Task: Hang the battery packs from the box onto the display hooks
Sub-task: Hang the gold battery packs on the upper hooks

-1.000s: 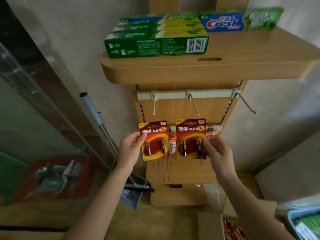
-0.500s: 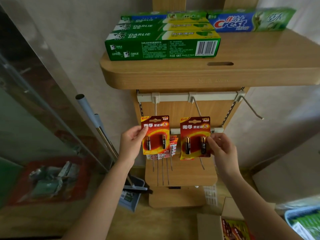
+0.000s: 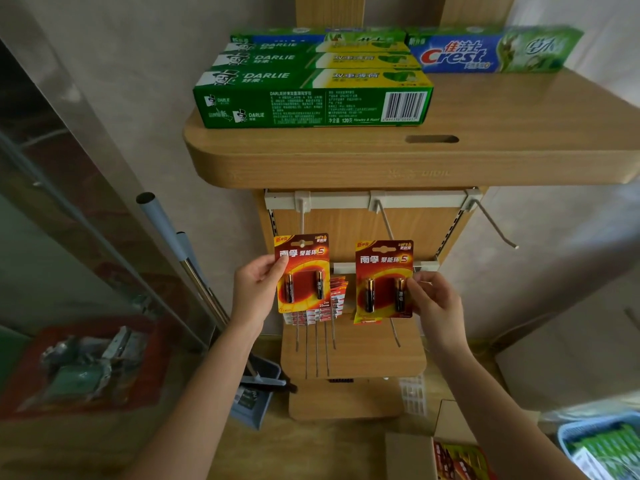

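Note:
My left hand (image 3: 258,289) grips a red battery pack (image 3: 303,271) by its left edge; the pack's hang hole sits at the tip of the upper left hook (image 3: 302,216). My right hand (image 3: 433,299) pinches a second red battery pack (image 3: 382,278) by its right edge, just below the upper middle hook (image 3: 384,220). More packs (image 3: 337,299) hang on lower hooks behind the left one. The cardboard box (image 3: 408,455) with red packs inside (image 3: 457,459) stands open at the bottom right.
A wooden shelf (image 3: 346,157) juts out above the hooks, carrying Darlie toothpaste boxes (image 3: 311,98) and a Crest box (image 3: 491,51). A third upper hook (image 3: 495,226) sticks out right. Several bare lower hooks (image 3: 317,341), a broom handle (image 3: 173,244), dustpan (image 3: 256,393) and blue basket (image 3: 602,445) surround.
Both hands have lifted their packs up toward the upper hooks. The left pack's hole has reached the left hook's tip. The view has come closer to the shelf.

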Demonstrator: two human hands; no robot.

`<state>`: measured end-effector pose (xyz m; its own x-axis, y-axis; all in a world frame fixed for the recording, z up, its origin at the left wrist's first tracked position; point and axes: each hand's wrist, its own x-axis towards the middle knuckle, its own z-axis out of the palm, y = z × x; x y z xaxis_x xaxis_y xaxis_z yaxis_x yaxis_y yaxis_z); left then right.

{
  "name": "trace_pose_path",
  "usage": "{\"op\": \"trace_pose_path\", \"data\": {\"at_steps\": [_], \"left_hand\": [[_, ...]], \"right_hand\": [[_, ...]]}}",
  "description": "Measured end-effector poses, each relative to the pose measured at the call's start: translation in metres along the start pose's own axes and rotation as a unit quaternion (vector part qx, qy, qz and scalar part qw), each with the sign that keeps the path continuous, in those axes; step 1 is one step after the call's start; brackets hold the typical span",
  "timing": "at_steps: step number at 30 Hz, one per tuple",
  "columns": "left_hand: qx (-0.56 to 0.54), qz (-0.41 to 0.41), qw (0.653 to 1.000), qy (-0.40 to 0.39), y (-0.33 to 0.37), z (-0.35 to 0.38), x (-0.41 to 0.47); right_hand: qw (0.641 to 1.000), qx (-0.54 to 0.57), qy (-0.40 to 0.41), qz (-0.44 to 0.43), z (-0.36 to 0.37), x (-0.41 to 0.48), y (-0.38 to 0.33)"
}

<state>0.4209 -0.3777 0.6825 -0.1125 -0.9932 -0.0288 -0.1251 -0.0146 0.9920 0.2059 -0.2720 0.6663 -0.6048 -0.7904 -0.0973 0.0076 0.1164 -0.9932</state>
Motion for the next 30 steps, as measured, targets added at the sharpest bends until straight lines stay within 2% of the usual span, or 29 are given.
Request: {"op": "trace_pose_path", "data": {"at_steps": [21,25,30], "left_hand": [[-0.021,-0.012,1.000,0.009,-0.006,0.015,0.031],[-0.027,-0.014,1.000,0.007,-0.006,0.018,0.040],[-0.039,-0.016,0.999,0.009,-0.008,0.021,0.052]], "right_hand": [[0.999,0.014,-0.003,-0.030,-0.013,0.016,0.009],[0.999,0.004,-0.021,-0.026,-0.013,0.023,0.012],[1.000,0.021,-0.004,-0.013,-0.011,0.036,0.016]]}}
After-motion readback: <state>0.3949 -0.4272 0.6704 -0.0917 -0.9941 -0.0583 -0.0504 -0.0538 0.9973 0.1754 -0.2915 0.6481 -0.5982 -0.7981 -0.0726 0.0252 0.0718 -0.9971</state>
